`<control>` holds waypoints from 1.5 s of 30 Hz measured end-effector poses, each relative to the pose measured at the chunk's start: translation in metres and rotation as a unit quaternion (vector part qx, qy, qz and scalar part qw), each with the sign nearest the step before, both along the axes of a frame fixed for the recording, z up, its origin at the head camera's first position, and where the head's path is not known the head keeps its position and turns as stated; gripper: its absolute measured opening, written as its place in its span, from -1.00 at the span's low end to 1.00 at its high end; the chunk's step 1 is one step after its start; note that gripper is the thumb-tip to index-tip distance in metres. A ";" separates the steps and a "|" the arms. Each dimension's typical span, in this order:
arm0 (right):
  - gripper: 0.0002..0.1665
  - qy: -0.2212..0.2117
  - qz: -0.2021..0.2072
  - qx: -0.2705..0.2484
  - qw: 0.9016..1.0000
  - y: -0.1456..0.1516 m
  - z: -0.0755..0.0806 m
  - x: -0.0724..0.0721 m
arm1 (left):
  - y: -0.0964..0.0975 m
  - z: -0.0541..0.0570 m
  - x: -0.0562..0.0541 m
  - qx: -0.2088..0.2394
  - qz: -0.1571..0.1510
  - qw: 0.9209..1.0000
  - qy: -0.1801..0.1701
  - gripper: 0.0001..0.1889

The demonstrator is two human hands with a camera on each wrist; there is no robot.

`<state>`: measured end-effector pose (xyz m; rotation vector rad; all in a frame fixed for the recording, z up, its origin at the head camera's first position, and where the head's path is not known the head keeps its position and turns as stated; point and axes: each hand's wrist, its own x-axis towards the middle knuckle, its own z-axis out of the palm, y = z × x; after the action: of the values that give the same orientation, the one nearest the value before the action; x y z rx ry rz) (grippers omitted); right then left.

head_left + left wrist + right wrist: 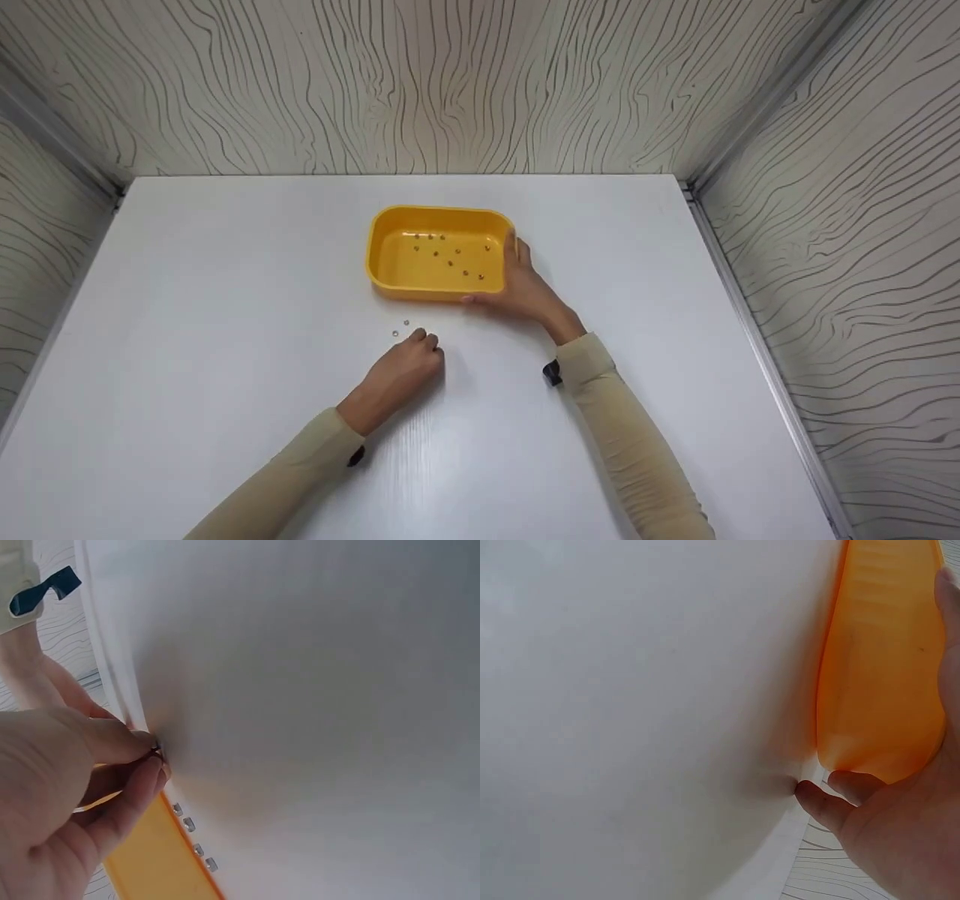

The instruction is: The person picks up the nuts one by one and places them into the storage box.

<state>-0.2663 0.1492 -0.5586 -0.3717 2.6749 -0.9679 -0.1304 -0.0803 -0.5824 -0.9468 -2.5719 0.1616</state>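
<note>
A yellow plastic bin (431,294) stands on the white table, with several small metal nuts (451,263) scattered over its floor. My right hand (525,289) grips the bin's right end, thumb along the near wall and fingers around the right side. In front of the bin, my left hand (405,369) is low over the table, its thumb and fingertips pinching a tiny dark piece that looks like a nut (155,750), mostly hidden by the fingers. Two loose nuts (395,334) lie on the table between the left hand and the bin.
The white table (225,300) meets a wood-grain patterned panel (450,90) at the back. Another patterned panel (862,225) rises along the right side. Dark straps (552,373) show at both sleeve cuffs.
</note>
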 end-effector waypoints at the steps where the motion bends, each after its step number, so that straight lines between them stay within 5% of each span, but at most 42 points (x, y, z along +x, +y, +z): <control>1: 0.88 0.002 0.002 -0.001 1.000 0.000 0.000 0.000 | 0.000 0.000 0.000 -0.003 -0.001 1.000 0.004 -0.88; 14: 0.89 0.003 0.001 0.006 1.000 0.000 0.000 0.000 | 0.000 0.001 -0.002 -0.041 -0.028 0.999 0.008 -0.86; 30: 0.90 0.001 -0.006 -0.003 1.000 -0.001 -0.003 0.000 | 0.000 0.009 -0.006 -0.035 -0.034 0.998 -0.027 -0.83; 39: 0.90 -0.003 -0.009 -0.007 1.000 -0.001 -0.002 0.001 | -0.002 0.020 -0.013 -0.026 -0.028 0.994 -0.102 -0.80; 45: 0.90 0.001 -0.007 -0.008 1.000 -0.001 -0.002 0.001 | -0.003 0.026 -0.017 -0.003 -0.020 0.984 -0.177 -0.79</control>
<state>-0.2657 0.1485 -0.5605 -0.3586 2.6771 -0.9930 -0.1473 -0.0835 -0.5565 -1.1148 -2.8703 -0.0130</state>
